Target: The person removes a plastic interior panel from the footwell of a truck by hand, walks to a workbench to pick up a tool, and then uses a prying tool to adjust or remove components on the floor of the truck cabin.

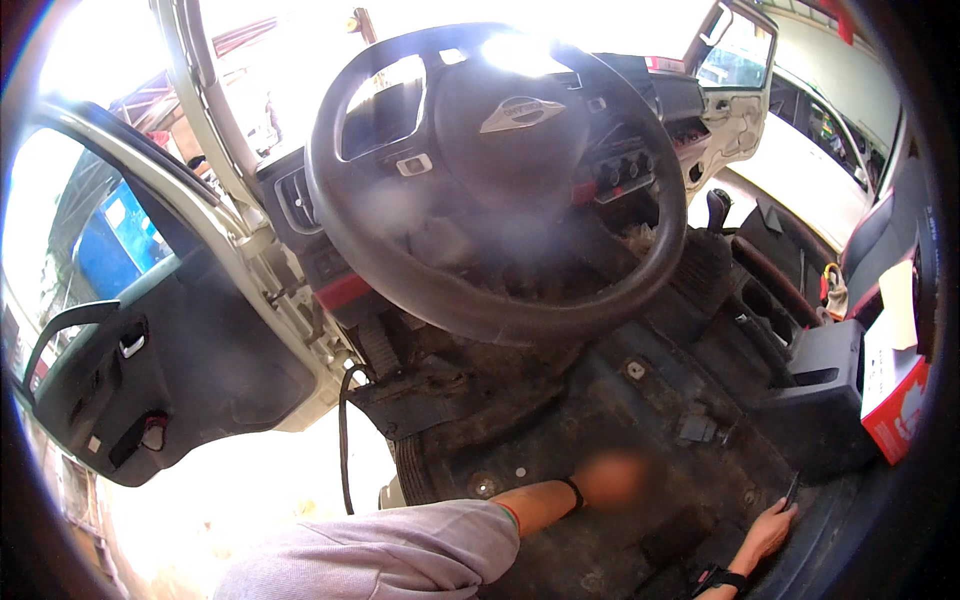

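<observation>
My left hand (615,480) reaches in over the dark floor mat (560,400) of a vehicle cabin. It is smeared by blur, so its fingers and anything in them do not show. A grey sleeve (390,550) covers that arm, with a dark band at the wrist. Farther right, my right hand (768,530) is closed around a slim dark tool (793,490), whose exact kind I cannot make out. The tool points away from me, low beside the grey centre console (815,420).
The large steering wheel (640,270) overhangs the footwell. At left, the driver's door (200,360) stands open, and a black cable (345,440) hangs by the sill. A red and white box (895,390) sits at right, near the gear lever (718,207).
</observation>
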A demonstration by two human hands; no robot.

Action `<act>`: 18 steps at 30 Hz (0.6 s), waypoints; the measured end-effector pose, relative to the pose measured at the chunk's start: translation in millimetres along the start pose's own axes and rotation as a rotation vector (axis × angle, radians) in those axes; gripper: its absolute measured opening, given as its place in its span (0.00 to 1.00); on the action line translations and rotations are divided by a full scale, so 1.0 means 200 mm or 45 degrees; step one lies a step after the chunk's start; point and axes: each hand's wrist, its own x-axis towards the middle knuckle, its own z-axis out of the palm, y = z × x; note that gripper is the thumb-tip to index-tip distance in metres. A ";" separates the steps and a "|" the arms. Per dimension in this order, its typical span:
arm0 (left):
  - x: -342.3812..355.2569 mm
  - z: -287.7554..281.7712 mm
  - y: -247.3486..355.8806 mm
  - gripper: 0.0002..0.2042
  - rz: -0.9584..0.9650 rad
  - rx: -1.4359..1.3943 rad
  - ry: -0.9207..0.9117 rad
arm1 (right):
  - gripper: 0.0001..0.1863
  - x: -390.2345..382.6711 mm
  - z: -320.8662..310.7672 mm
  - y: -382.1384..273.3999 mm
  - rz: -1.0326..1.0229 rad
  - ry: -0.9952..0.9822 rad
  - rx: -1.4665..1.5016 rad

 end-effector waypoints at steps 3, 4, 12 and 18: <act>-0.04 0.01 -0.04 0.13 0.018 0.012 0.082 | 0.23 0.08 -0.30 -0.40 0.189 -0.723 -0.461; -0.06 0.02 -0.05 0.13 0.056 0.000 0.118 | 0.25 0.08 -0.27 -0.35 0.240 -0.712 -0.382; 0.02 0.00 0.00 0.12 0.097 0.035 0.147 | 0.25 0.07 -0.09 0.08 0.500 -0.716 0.518; -0.03 -0.10 -0.09 0.11 -0.084 0.158 0.119 | 0.18 0.08 -0.23 -0.47 1.087 -0.749 1.039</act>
